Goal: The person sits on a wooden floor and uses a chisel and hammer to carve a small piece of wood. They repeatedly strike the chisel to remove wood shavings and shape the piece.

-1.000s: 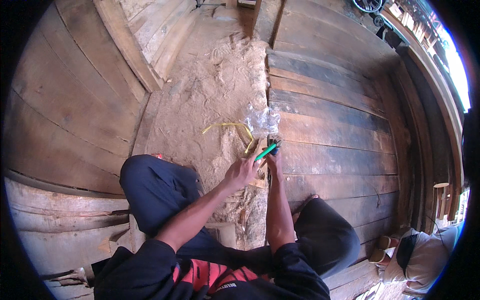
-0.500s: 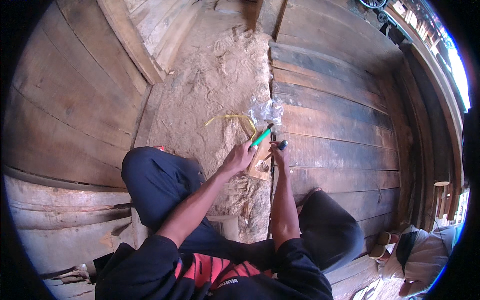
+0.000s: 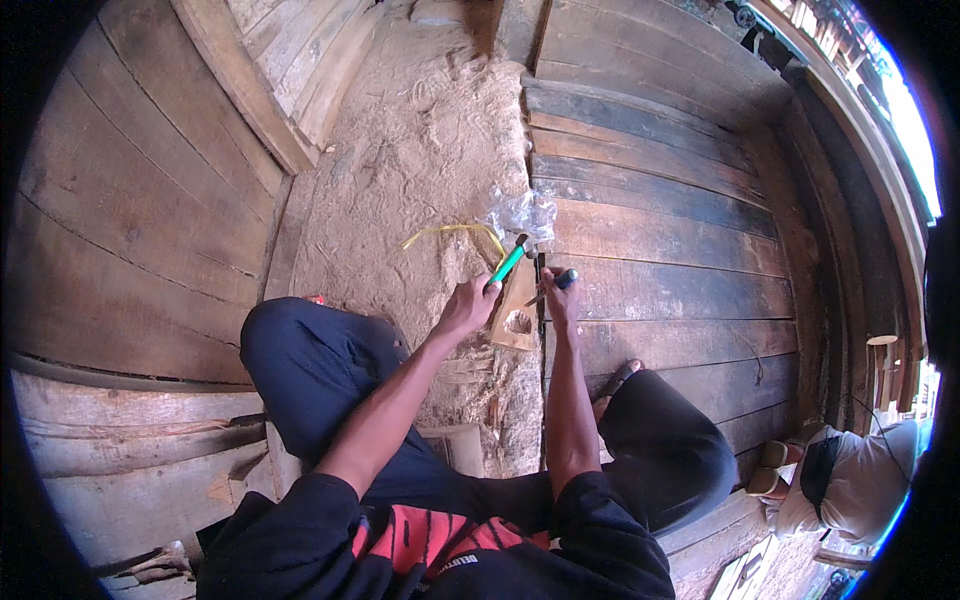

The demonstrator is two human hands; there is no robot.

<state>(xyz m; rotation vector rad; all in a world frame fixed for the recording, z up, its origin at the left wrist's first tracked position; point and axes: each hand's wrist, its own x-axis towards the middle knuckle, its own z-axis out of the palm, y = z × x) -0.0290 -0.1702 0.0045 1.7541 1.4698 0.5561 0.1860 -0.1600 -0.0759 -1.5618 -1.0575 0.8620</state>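
My left hand [image 3: 467, 308] is closed around the green handle of a hammer [image 3: 508, 262], its head raised beyond the fist at the upper right. My right hand [image 3: 562, 300] grips a chisel [image 3: 567, 278] with a dark, rounded handle; its thin blade slants down and left toward a wooden block. That pale brown block [image 3: 514, 336] lies between my legs and has a rough hollow cut into its near end. The hammer head and the chisel handle are apart. My left fist and the hammer hide part of the block's left side.
A crumpled clear plastic bag [image 3: 523, 215] and a yellow strip [image 3: 440, 230] lie just beyond the block. Dusty ground [image 3: 400, 180] stretches left of it, wooden planks [image 3: 670, 290] to the right. Board walls [image 3: 140, 200] stand at the left. Another person [image 3: 850, 480] is at the lower right.
The hammer head has shifted left, away from the chisel. The chisel handle sits a little farther right and the block's hollow shows more fully. The whole view has moved slightly.
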